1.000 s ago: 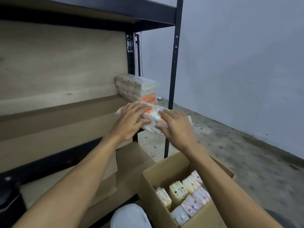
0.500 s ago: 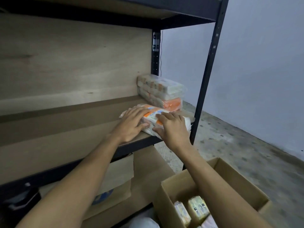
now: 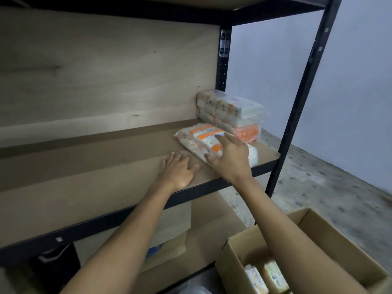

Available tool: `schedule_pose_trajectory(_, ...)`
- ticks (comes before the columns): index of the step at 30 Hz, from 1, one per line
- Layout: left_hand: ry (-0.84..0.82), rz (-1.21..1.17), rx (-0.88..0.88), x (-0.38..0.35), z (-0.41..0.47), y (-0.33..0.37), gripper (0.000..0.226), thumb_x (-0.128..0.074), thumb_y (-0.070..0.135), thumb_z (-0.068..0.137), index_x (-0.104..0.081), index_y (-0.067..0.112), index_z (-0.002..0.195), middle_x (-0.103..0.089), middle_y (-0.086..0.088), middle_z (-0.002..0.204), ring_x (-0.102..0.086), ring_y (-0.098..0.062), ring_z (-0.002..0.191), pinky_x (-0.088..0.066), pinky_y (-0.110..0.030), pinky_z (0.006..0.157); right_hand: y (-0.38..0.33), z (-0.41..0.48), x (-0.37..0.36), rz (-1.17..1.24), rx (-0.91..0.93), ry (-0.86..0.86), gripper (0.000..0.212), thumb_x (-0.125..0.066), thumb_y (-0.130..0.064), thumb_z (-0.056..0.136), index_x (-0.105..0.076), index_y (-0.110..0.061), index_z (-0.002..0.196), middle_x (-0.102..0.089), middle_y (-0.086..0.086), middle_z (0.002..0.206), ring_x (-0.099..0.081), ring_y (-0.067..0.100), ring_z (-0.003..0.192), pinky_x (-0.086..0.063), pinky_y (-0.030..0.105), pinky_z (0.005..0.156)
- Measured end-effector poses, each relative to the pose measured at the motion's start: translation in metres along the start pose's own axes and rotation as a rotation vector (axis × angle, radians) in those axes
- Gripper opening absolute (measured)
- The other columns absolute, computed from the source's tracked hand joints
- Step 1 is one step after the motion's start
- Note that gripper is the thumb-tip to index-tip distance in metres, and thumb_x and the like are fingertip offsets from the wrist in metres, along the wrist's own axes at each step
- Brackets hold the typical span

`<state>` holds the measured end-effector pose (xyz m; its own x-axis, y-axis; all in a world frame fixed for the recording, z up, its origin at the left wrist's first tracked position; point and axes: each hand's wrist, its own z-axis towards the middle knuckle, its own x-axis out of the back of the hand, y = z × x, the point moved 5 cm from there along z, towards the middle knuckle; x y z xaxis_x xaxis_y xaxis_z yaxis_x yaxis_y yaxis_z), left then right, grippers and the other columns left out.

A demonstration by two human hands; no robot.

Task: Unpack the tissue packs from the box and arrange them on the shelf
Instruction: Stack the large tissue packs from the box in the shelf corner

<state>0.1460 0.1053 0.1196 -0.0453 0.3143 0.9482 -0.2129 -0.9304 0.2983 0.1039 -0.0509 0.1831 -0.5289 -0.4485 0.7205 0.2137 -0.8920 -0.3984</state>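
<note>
An orange-and-white tissue pack (image 3: 201, 135) lies flat on the wooden shelf board (image 3: 106, 166), near its right end. My right hand (image 3: 230, 159) rests on the pack's near end, fingers spread over the top and thumb against its front edge. My left hand (image 3: 178, 171) lies open and flat on the bare board just left of the pack, apart from it. Behind the pack, a stack of tissue packs (image 3: 231, 112) stands in the back right corner. The cardboard box (image 3: 318, 227) sits on the floor at the lower right, with more packs (image 3: 266, 277) inside.
Black metal uprights (image 3: 305, 85) frame the shelf's right end, and another shelf board runs overhead. Flattened cardboard (image 3: 176, 234) leans on the lower level beneath the board. A pale wall and a speckled concrete floor (image 3: 328, 187) lie to the right.
My left hand has slid off the pack onto the bare board. The pack now lies further in on the shelf, under my right hand only. The view has risen and shifted left.
</note>
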Motion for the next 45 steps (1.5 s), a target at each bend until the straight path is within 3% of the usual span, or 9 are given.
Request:
schedule_pose_trajectory(3,0.035,0.006,-0.01,0.001,0.001,0.001,0.06,-0.031,0.057,0.096,-0.036,0.024,0.146,-0.021,0.0,0.159,-0.016,-0.021,0.147,-0.012,-0.045,0.119,0.014,-0.003,0.017,0.158,0.037,0.028,0.057,-0.069,-0.04,0.078,-0.056,-0.019,0.13,-0.046,0.008,0.143,-0.037,0.023,0.136,-0.03,0.036,0.111)
schedule_pose_trajectory(9,0.057,-0.007,0.009,0.002,0.0,0.003,0.056,-0.036,0.053,0.095,-0.037,0.027,0.144,-0.025,0.0,0.158,-0.018,-0.02,0.146,-0.011,-0.046,0.118,0.031,-0.024,0.006,-0.038,0.239,-0.029,0.066,-0.056,-0.061,0.073,-0.052,-0.03,0.131,-0.045,-0.002,0.145,-0.028,0.02,0.141,-0.005,0.039,0.117)
schedule_pose_trajectory(18,0.091,0.018,0.015,0.004,-0.001,0.004,0.054,-0.037,0.053,0.094,-0.04,0.027,0.141,-0.031,-0.001,0.155,-0.024,-0.021,0.143,-0.014,-0.042,0.116,0.03,-0.015,-0.012,-0.149,0.296,-0.001,0.074,-0.062,-0.065,0.07,-0.048,-0.03,0.134,-0.043,-0.002,0.146,-0.025,0.023,0.142,-0.005,0.048,0.119)
schedule_pose_trajectory(22,0.093,0.022,0.013,0.003,-0.001,0.004,0.054,-0.037,0.054,0.094,-0.04,0.027,0.141,-0.031,-0.001,0.155,-0.024,-0.021,0.143,-0.015,-0.043,0.117,0.03,-0.01,-0.019,-0.088,0.307,0.027,0.066,-0.067,-0.052,0.074,-0.052,-0.025,0.132,-0.05,0.004,0.14,-0.035,0.027,0.137,-0.014,0.045,0.118)
schedule_pose_trajectory(28,0.105,0.014,0.007,0.003,0.0,0.004,0.054,-0.037,0.054,0.093,-0.041,0.028,0.14,-0.035,0.0,0.152,-0.028,-0.021,0.141,-0.018,-0.043,0.116,0.027,-0.003,-0.022,-0.011,0.318,0.112,0.048,-0.067,-0.037,0.079,-0.06,-0.021,0.123,-0.058,0.006,0.131,-0.047,0.03,0.124,-0.031,0.041,0.106)
schedule_pose_trajectory(35,0.114,0.007,0.004,0.004,0.0,0.003,0.052,-0.038,0.054,0.093,-0.042,0.029,0.138,-0.037,0.001,0.15,-0.029,-0.021,0.139,-0.018,-0.041,0.115,0.032,0.001,-0.021,0.045,0.291,0.165,0.041,-0.066,-0.037,0.078,-0.065,-0.023,0.117,-0.063,0.001,0.123,-0.051,0.026,0.116,-0.026,0.032,0.101)
schedule_pose_trajectory(40,0.114,-0.007,0.0,0.004,0.0,0.003,0.051,-0.039,0.054,0.093,-0.042,0.029,0.138,-0.036,0.002,0.15,-0.029,-0.021,0.139,-0.017,-0.04,0.115,0.03,0.002,-0.014,0.061,0.311,0.195,0.038,-0.068,-0.034,0.078,-0.067,-0.022,0.114,-0.066,0.001,0.118,-0.055,0.027,0.112,-0.034,0.037,0.098)
schedule_pose_trajectory(45,0.108,-0.013,0.006,0.004,-0.001,0.003,0.05,-0.039,0.053,0.093,-0.044,0.029,0.137,-0.039,0.002,0.148,-0.03,-0.021,0.139,-0.019,-0.04,0.115,0.027,0.008,0.0,0.077,0.298,0.21,0.038,-0.068,-0.034,0.078,-0.066,-0.024,0.115,-0.065,-0.001,0.119,-0.055,0.025,0.113,-0.032,0.036,0.098)
